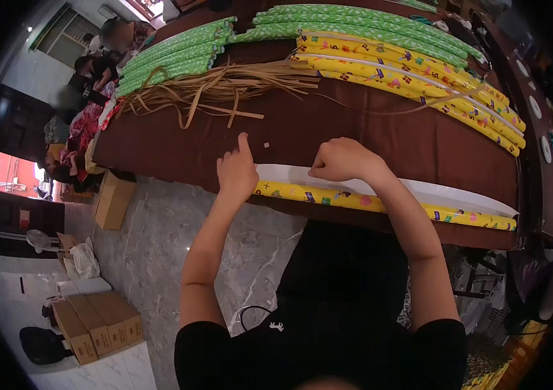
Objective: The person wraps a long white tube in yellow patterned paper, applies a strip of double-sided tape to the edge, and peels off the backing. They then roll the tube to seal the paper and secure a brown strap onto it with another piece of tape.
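Note:
A roll of yellow printed wrapping paper (354, 200) lies along the table's near edge, its white underside (432, 192) turned up as a loose strip on the far side. At the roll's left end is my left hand (237, 170), one finger stretched out away from me and the others partly bent. My right hand (346, 160) is closed over the white strip near its middle, fingertips pinched down at the paper. Whatever sits between those fingertips is hidden. A tiny pale square (266, 145) lies on the brown cloth (192, 146) between my hands.
Across the table lie green patterned rolls (179, 55), more yellow rolls (413, 75) and a tangle of brown strips (224, 88). People sit at the far left. Cardboard boxes (97, 325) stand on the left, another box (114, 200) by the table's corner.

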Motion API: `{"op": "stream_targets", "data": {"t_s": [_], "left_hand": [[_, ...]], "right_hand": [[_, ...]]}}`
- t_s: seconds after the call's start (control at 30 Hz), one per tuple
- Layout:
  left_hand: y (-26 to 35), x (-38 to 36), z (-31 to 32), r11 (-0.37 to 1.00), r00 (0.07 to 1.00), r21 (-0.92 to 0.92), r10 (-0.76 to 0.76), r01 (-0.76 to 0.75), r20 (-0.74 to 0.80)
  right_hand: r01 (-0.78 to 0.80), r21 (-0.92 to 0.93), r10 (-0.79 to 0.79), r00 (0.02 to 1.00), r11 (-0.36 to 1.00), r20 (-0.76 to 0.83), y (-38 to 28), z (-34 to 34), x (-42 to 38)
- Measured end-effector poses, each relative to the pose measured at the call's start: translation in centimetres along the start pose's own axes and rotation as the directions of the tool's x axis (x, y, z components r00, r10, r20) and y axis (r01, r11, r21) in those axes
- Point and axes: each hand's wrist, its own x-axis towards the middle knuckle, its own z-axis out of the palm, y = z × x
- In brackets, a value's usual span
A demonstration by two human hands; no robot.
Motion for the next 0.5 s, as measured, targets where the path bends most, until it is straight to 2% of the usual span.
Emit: {"op": "stream_targets", "data": {"t_s": [0.03,0.17,0.2,0.23,0.27,0.33,0.37,0.5], "left_hand": [[0.2,-0.2,-0.3,0.996,0.996,0.083,-0.01,0.018,-0.088],[-0.7,-0.5,-0.5,0.975,0.987,0.213,-0.027,0.061,-0.157],[-0.9,-0.9,0.3,0.987,0.952,0.114,0.139,-0.111,-0.274],[-0.4,-1.4,0.1,0.955,0.873,0.036,0.284,-0.295,-0.397],[0.5,-2.5,0.4,0.913,0.859,-0.091,0.337,-0.398,-0.385],[2.4,-4.2,1.2,0.847,0.908,-0.342,0.334,-0.406,-0.252],[2.9,-4.7,1.8,0.811,0.865,-0.321,0.404,-0.49,-0.298],[4.4,-5.4,3.0,0.784,0.799,-0.251,0.452,-0.568,-0.397]], "right_hand": [[-0.002,0.001,0.002,1.0,1.0,-0.003,0.0,-0.1,0.0],[-0.006,0.001,0.006,1.0,1.0,0.006,-0.1,0.1,-0.1],[0.006,-0.001,-0.006,1.0,1.0,-0.005,-0.1,0.0,0.0],[0.002,0.002,-0.002,1.0,1.0,-0.015,-0.1,-0.2,0.0],[-0.003,-0.004,0.003,1.0,1.0,-0.015,-0.2,-0.1,-0.1],[-0.011,-0.015,0.011,1.0,1.0,-0.004,-0.3,0.1,-0.2],[-0.005,-0.015,0.005,1.0,1.0,-0.017,-0.2,0.2,-0.2],[0.045,-0.028,-0.046,0.998,0.999,-0.042,0.1,0.4,-0.1]]}}
